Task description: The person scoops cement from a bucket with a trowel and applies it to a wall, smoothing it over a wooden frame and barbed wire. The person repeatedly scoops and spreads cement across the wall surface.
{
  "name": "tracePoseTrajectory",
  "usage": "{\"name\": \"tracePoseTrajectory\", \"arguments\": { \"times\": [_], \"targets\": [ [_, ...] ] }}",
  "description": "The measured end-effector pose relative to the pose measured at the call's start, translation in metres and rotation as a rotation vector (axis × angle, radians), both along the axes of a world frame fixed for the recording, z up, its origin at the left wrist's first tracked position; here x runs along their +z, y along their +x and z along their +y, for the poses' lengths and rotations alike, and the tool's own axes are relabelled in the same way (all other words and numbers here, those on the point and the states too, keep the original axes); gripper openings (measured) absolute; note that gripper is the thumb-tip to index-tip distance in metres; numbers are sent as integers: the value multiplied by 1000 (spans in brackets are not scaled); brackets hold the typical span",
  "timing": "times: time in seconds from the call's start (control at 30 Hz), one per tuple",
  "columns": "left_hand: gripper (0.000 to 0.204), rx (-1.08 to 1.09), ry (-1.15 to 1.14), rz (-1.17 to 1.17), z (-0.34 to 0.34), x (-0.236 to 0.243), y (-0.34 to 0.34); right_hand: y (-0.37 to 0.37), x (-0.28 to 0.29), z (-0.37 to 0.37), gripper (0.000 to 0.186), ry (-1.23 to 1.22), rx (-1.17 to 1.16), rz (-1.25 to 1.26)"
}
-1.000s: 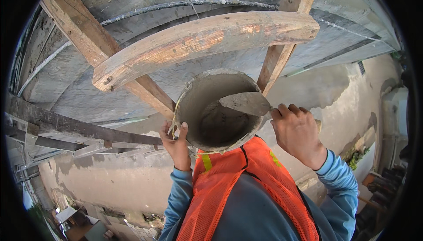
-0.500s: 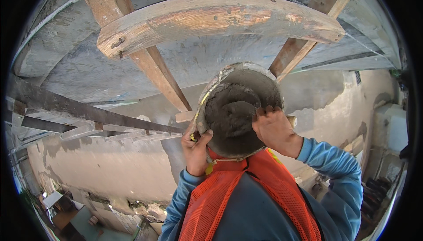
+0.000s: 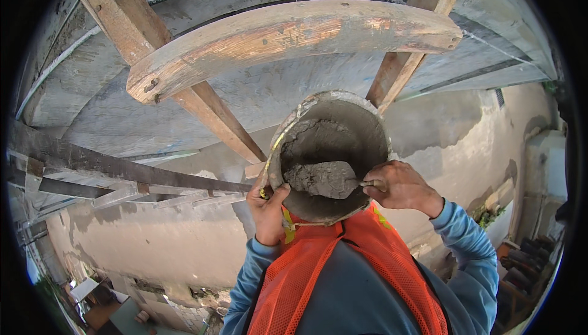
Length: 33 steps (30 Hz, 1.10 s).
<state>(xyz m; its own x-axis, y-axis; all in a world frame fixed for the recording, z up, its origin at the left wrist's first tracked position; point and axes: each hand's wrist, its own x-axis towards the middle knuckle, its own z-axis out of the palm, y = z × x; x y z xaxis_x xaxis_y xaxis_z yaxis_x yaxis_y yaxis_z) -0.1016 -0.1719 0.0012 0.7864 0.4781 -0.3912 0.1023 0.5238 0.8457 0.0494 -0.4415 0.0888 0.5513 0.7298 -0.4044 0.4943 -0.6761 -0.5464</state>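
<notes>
A bucket (image 3: 375, 128) crusted with mortar sits against my chest, its mouth facing up. Wet grey mortar (image 3: 318, 136) lies inside it. My left hand (image 3: 268, 207) grips the bucket's left rim, thumb over the inside edge. At the right rim my right hand (image 3: 401, 187) is closed round the handle of a trowel (image 3: 366, 184). A thick heap of mortar covers the trowel's blade, which is inside the bucket's mouth and points left.
A wooden ladder with a worn rung (image 3: 294, 35) rises right in front of me. Beyond it stands a partly plastered wall (image 3: 153, 231). Another ladder-like frame (image 3: 122, 166) runs along the left. Roof tiles (image 3: 523, 264) are stacked low at the right.
My right hand has come up out of the mortar toward the right rim, and the loaded trowel now shows. The left hand keeps its hold on the bucket. My view has shifted slightly.
</notes>
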Motion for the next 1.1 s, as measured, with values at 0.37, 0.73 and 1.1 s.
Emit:
{"name": "tracePoseTrajectory", "arguments": {
  "times": [0.37,0.73,1.1],
  "targets": [
    [18,-131,114,254,81,-78,-18,14,62,-102,23,168,-356,282],
    [12,-140,235,319,102,-101,-7,83,252,-218,28,237,-793,-108],
    [24,-184,268,698,123,-134,-13,267,396,-120,16,170,-352,-1736]
  ]
}}
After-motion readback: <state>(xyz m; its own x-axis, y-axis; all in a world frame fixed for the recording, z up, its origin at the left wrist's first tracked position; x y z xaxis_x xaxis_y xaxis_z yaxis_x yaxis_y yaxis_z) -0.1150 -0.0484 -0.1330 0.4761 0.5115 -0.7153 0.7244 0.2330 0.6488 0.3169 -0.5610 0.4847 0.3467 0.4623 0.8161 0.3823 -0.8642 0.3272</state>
